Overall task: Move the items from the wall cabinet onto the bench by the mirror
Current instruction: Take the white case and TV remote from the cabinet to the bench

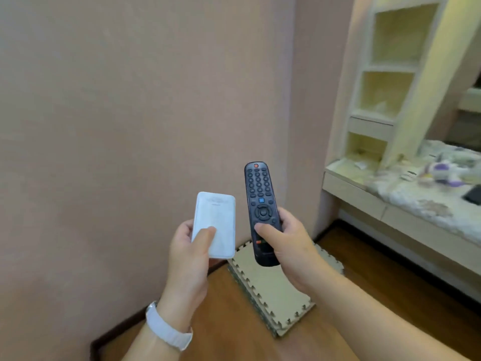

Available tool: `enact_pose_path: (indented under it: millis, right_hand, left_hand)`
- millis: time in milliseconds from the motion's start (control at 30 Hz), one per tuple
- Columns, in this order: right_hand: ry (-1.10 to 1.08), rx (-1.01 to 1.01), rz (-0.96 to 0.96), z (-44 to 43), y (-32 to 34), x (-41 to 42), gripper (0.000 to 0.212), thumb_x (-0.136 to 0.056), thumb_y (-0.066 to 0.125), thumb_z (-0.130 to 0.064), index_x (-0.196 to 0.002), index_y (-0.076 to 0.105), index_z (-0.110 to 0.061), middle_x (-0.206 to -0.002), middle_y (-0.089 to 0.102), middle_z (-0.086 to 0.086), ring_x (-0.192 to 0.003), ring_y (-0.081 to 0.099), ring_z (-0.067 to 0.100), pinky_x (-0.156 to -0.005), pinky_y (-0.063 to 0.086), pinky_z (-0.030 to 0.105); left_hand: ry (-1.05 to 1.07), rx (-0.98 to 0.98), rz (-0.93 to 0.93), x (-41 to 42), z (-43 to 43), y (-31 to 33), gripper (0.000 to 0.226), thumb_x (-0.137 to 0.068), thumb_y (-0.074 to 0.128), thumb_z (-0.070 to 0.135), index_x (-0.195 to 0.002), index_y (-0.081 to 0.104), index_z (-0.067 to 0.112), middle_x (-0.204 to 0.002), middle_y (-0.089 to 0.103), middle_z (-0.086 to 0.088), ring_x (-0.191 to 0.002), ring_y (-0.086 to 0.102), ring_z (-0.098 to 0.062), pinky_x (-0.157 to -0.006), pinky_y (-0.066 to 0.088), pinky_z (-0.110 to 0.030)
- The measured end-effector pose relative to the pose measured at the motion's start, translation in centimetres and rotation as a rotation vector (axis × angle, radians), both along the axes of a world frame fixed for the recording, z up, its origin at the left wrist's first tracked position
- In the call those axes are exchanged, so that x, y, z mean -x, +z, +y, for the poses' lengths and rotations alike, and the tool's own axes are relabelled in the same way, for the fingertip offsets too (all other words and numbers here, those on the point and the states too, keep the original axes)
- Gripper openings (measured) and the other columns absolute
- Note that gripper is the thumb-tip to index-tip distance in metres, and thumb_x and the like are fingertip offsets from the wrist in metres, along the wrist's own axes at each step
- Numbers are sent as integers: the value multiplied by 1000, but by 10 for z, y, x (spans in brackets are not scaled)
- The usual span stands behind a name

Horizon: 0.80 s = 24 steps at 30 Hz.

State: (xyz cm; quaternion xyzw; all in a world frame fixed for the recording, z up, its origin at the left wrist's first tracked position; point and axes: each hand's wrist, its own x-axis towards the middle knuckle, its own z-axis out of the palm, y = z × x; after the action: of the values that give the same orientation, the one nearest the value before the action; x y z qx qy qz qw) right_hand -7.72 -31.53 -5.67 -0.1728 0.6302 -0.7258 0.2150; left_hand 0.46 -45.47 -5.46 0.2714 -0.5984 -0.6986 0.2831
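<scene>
Pink wall (pixel 130 126) fills most of the view, with wooden floor (pixel 377 269) below it and a low bench (pixel 351 190) at the right under a fluffy white cover (pixel 421 201). Open shelves (pixel 385 82) rise from the bench's far end. On the cover lie a blurred purple and white plush toy (pixel 440 169) and a dark flat object (pixel 472 195). A stack of foam puzzle mats (pixel 273 290) sits on the floor in front of the bench, towards the wall.

Both task items are in the air, well left of the bench and above the mats. The left hand (pixel 187 256), with a white band (pixel 166 327) on its wrist, grips a flat white slab, probably a power bank (pixel 216 214). Its thumb lies across the face and its fingers are curled behind the left edge. The right hand (pixel 291 246) is wrapped round the lower half of a black TV remote (pixel 259 194), thumb on the buttons, top end pointing up and away.

Both things look rigid and light enough for one hand each. The power bank's smooth shell is likely slippery and dense for its size, so pinching it across the width near the middle seems safest. The remote is long and top-heavy in this hold. A grip nearer its middle would steady it for setting down flat on the soft cover.
</scene>
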Motion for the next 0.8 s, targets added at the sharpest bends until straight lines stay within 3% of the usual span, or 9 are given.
enact_pose_path:
  millis: [133, 333, 567, 700, 800]
  right_hand:
    - [-193, -1, -17, 96, -7, 19, 22, -92, 61, -12, -111, 58, -23, -92, 70, 4, -71, 63, 11, -67, 50, 28]
    - [-459, 8, -43, 207, -16, 40, 22, -89, 62, -15, -108, 60, -25, -96, 72, 1, -80, 67, 14, -71, 51, 30]
    - [-685, -43, -83, 266, -34, 73, 23, -91, 62, -15, -108, 59, -29, -95, 71, -2, -78, 68, 8, -65, 53, 22]
    - [-809, -122, -110, 283, -41, 111, 23, -91, 62, -18, -107, 58, -33, -100, 72, -2, -88, 71, 14, -80, 59, 34]
    - [-914, -165, -148, 291, -40, 146, 23, -92, 62, -17, -110, 58, -31, -100, 71, -2, -86, 71, 12, -76, 59, 32]
  left_hand:
    - [-176, 3, -42, 43, 79, -10, 16, -92, 54, 7, -107, 57, 11, -104, 66, -13, -86, 64, -25, -60, 54, -37]
    - [-442, 55, -76, 97, 176, -14, 15, -93, 53, 5, -107, 56, 9, -100, 65, -11, -82, 62, -23, -52, 53, -31]
    - [-644, 103, -102, 176, 227, -32, 16, -92, 54, 6, -107, 57, 11, -98, 64, -9, -80, 61, -21, -54, 53, -32]
    - [-782, 82, -105, 238, 249, -46, 15, -92, 54, 8, -105, 57, 15, -100, 64, -9, -85, 63, -23, -57, 54, -34]
    - [-883, 56, -124, 290, 263, -55, 15, -92, 55, 9, -104, 58, 17, -102, 65, -10, -87, 64, -25, -64, 56, -41]
